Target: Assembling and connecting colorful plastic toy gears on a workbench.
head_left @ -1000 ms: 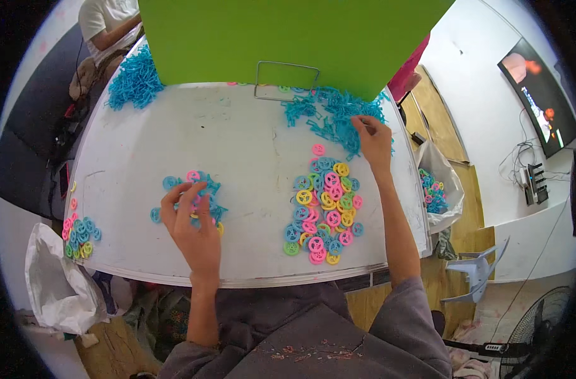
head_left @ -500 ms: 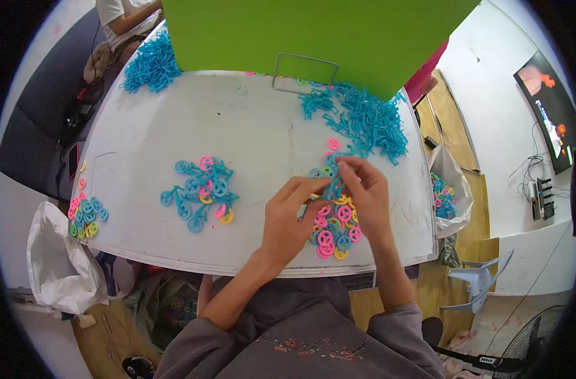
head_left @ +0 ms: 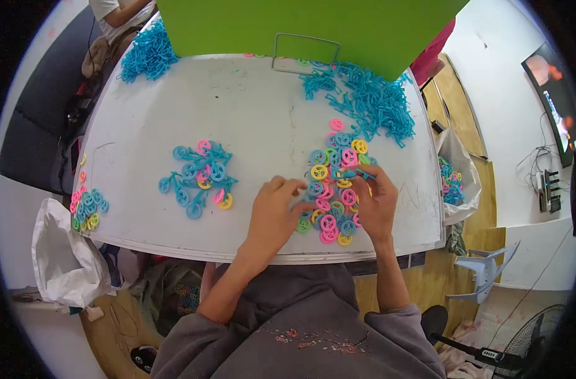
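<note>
Over a pile of small pink, yellow, blue and green plastic wheels, my right hand pinches a blue forked plastic piece between thumb and fingers. My left hand is at the left side of this pile, thumb and fingers apart with nothing visible between them. Further left on the white table lies a loose group of blue pieces with wheels on them. A heap of blue forked pieces spreads beyond my right hand.
A green panel stands across the far side, with a wire frame before it. Another blue heap lies far left, more wheels at the left edge. White sacks hang at both sides. A person's arm shows far left.
My hands have moved apart: the left has let go and drawn back slightly left, while the right keeps the blue piece. The view has shifted a little, and more of the wheel pile shows.
</note>
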The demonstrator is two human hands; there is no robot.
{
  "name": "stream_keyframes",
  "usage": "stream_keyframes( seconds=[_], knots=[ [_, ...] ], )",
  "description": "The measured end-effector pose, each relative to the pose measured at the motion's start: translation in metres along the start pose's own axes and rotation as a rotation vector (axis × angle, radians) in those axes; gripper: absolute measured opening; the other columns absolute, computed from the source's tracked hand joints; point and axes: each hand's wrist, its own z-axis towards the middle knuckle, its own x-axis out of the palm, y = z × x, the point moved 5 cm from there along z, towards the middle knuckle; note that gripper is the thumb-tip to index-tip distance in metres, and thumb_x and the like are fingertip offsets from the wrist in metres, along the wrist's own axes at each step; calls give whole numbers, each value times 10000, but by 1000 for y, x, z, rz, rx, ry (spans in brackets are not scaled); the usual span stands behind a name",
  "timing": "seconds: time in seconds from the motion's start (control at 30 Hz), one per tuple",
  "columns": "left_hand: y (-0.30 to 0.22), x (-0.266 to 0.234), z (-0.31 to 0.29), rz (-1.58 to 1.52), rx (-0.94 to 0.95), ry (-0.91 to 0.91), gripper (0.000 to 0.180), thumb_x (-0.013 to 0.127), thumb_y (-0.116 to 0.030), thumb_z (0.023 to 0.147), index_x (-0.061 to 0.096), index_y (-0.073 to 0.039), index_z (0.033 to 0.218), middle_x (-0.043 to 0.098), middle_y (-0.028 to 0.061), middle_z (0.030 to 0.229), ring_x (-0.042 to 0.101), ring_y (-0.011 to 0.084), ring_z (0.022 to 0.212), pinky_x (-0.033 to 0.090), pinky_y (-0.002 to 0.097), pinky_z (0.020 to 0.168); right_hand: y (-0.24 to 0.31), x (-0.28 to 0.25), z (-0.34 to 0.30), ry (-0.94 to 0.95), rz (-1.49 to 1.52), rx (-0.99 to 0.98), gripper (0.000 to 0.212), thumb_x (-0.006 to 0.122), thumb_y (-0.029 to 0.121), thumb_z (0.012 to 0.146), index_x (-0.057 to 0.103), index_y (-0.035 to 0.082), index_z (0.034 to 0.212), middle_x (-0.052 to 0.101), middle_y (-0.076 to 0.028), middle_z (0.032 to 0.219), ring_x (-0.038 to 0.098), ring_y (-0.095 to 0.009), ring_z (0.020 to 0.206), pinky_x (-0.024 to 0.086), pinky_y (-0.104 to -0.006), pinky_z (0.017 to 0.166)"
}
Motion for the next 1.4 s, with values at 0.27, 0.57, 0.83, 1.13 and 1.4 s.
stream_keyframes(
  seconds=[0.27, 0.57, 0.83, 1.13, 1.4],
  knots=[
    [22, -8, -9, -165, -191, -126, 170, 696, -25, 780, 606, -10, 924, 623, 74, 825, 611, 167, 732, 485, 300, 630, 0, 17, -13, 98, 254, 478, 216, 661, -66, 800, 613, -49, 1011, 668, -108, 923, 656, -160, 825, 532, -256, 691],
    [20, -14, -4, -644, -319, 6, 84, 567, -38, 905, 523, 5, 962, 603, 62, 860, 611, 137, 782, 538, 280, 677, 13, 39, -12, 239, 155, 313, 203, 591, -127, 770, 644, -38, 944, 659, -99, 913, 643, -147, 844, 549, -267, 722],
    [26, -7, -3, -693, -240, -30, 44, 497, 26, 922, 461, 4, 934, 600, 88, 850, 621, 145, 797, 547, 296, 714, 12, 45, -10, 314, 75, 255, 185, 574, -134, 776, 633, -39, 923, 656, -92, 888, 645, -140, 806, 547, -255, 676],
    [9, -8, 0, -533, -147, -108, 87, 499, 28, 922, 579, 29, 956, 647, 87, 876, 614, 132, 765, 537, 275, 712, 5, 48, -14, 142, 211, 515, 138, 703, 35, 791, 654, -23, 907, 666, -62, 769, 617, -89, 658, 490, -239, 526],
    [4, -14, -8, -441, -62, -224, 187, 502, 18, 923, 656, -4, 1026, 676, 73, 936, 578, 113, 691, 491, 245, 623, 0, 52, -18, 139, 405, 664, 198, 702, 91, 835, 646, -29, 982, 673, -80, 807, 626, -98, 688, 502, -233, 553]
  ],
)
